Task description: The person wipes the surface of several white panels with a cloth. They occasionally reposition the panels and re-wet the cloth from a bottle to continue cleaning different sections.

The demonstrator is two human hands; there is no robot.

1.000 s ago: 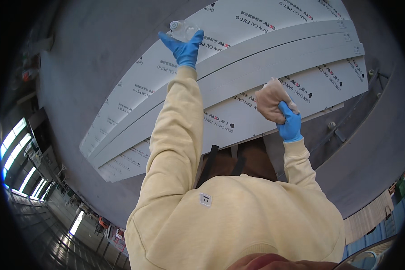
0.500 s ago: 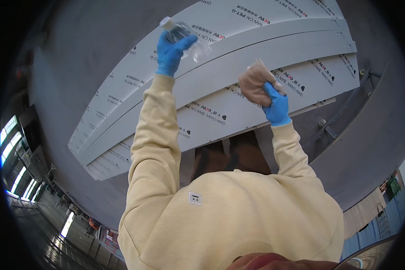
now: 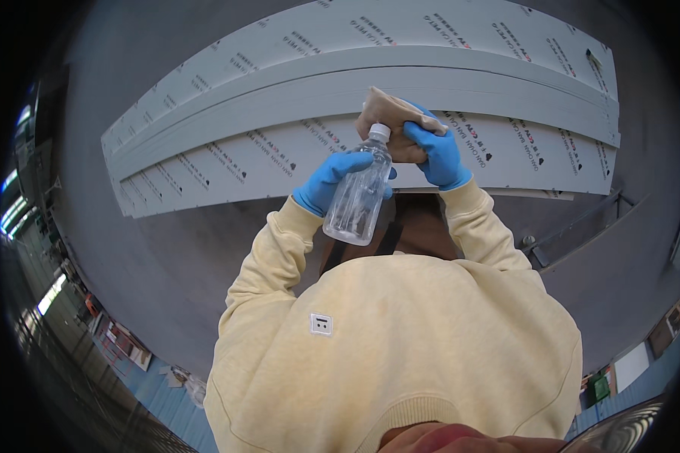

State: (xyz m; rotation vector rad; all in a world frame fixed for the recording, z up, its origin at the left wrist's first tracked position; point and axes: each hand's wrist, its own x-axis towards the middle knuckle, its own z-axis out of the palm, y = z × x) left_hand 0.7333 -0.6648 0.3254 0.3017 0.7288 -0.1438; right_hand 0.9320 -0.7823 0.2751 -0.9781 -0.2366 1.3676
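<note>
A clear plastic bottle (image 3: 357,198) with a white cap is tilted in front of me, its cap end pointing away. My left hand (image 3: 332,179), in a blue glove, is closed around its upper body. My right hand (image 3: 440,153), gloved the same way, grips a folded beige-brown cloth (image 3: 391,113). The cloth is right by the bottle's cap; whether they touch I cannot tell. Beyond both hands lies a stack of long white panels (image 3: 295,81), with printed film on the wider ones and plain grey-white strips on top.
Grey surface (image 3: 196,249) surrounds the panels. To the right is a dark metal bar frame (image 3: 574,230) with a round knob near its end. Bright windows (image 3: 13,204) line the far left edge. At the lower right stands a green container (image 3: 600,387).
My left hand has brought the bottle from the far left down toward the middle, cap end now away from me. The right hand with the cloth has moved left to meet it.
</note>
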